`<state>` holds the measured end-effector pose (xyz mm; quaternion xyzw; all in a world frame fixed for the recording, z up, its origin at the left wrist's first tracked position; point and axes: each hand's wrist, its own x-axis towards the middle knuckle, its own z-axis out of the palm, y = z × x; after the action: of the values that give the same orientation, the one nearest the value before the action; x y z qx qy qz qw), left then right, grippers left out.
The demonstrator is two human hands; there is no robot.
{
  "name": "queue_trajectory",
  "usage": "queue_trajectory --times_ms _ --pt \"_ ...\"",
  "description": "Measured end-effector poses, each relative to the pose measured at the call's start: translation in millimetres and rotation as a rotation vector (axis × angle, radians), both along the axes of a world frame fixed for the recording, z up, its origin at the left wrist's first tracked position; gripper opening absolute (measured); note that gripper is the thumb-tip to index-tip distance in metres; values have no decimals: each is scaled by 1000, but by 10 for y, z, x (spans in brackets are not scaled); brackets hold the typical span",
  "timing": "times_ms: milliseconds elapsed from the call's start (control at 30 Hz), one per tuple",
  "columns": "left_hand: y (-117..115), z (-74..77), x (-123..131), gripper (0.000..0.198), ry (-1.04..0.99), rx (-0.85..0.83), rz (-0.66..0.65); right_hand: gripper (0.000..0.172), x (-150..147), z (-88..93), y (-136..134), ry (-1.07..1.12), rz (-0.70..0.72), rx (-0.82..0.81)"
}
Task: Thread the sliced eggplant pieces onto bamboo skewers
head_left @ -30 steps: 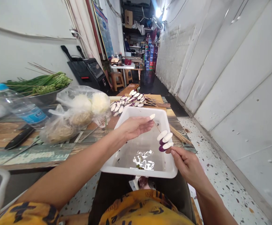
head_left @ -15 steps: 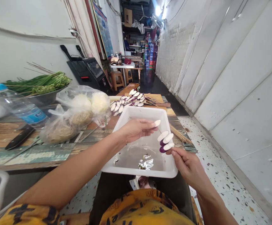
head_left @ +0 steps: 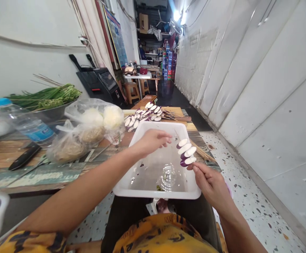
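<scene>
Over the right side of a white basin [head_left: 157, 193], my right hand [head_left: 208, 181] pinches a thin skewer. Several white eggplant slices with purple skin [head_left: 188, 151] are threaded on it, stacked close together, and the skewer's bare tip points up and to the left. My left hand [head_left: 155, 140] hovers above the basin, left of that tip, with its fingers apart and nothing in them. Shallow water with small green bits [head_left: 159, 188] lies in the basin. Behind it, a pile of skewered eggplant slices [head_left: 145, 115] rests on a board.
Bare skewers [head_left: 203, 151] lie on the table right of the basin. To the left are bagged vegetables [head_left: 89, 121], a black-handled knife [head_left: 25, 157], a water bottle [head_left: 38, 130] and a bowl of green stalks [head_left: 50, 96]. A white wall [head_left: 261, 88] runs along the right.
The slice my left hand held is now on the skewer with the others. My left hand has let it go, opened and drawn slightly back to the left.
</scene>
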<state>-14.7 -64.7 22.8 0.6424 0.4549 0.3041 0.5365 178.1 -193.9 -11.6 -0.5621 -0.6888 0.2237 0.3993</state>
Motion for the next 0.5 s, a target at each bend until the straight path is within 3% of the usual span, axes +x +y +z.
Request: queue_trajectory --times_ms 67,233,400,500 --pt "82 24 -34 20 115 81 19 25 4 -20 1 10 -3 -3" --pt "179 -1 5 23 177 55 -130 28 15 -80 21 75 -16 -39" --pt "448 -162 76 27 662 484 -34 30 36 -124 25 122 -61 -51" --pt "644 -319 117 28 841 513 -37 30 41 -140 28 142 -62 -53"
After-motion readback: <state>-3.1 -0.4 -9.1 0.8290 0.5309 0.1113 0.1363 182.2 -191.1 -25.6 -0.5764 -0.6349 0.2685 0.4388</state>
